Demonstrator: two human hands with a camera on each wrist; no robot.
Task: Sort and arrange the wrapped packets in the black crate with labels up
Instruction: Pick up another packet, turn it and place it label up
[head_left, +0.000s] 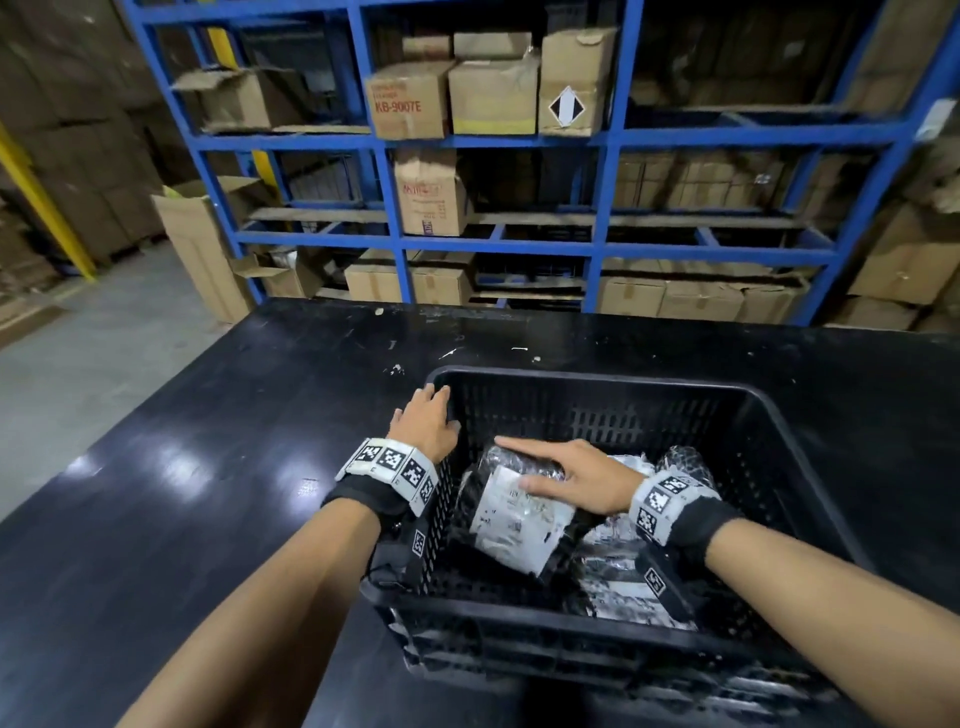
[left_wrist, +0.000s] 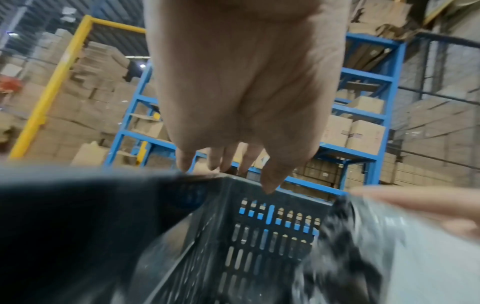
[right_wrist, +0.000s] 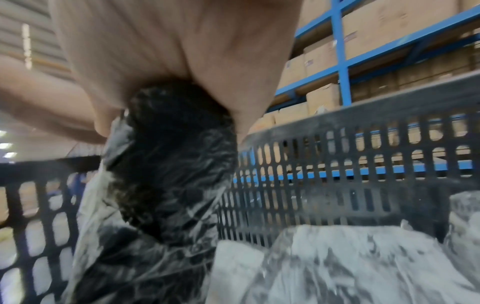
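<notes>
A black slotted crate (head_left: 597, 382) stands on the black table (head_left: 208, 467). Inside it lie three plastic-wrapped dark packets. The left packet (head_left: 514, 514) shows its white label on top. My right hand (head_left: 571, 473) grips this packet's far end, index finger stretched along its top and thumb on the label; in the right wrist view the palm (right_wrist: 168, 41) cups the packet (right_wrist: 176, 154). My left hand (head_left: 423, 421) rests with straight fingers on the crate's far-left corner rim (left_wrist: 259, 236). Two more packets (head_left: 613, 582) (head_left: 685, 457) lie to the right, partly hidden by my right wrist.
Blue steel shelving (head_left: 498, 140) loaded with cardboard boxes stands right behind the table's far edge. A tall open carton (head_left: 202, 249) leans at the shelving's left end. Grey floor (head_left: 78, 364) lies to the left. The table surface spreads left of the crate.
</notes>
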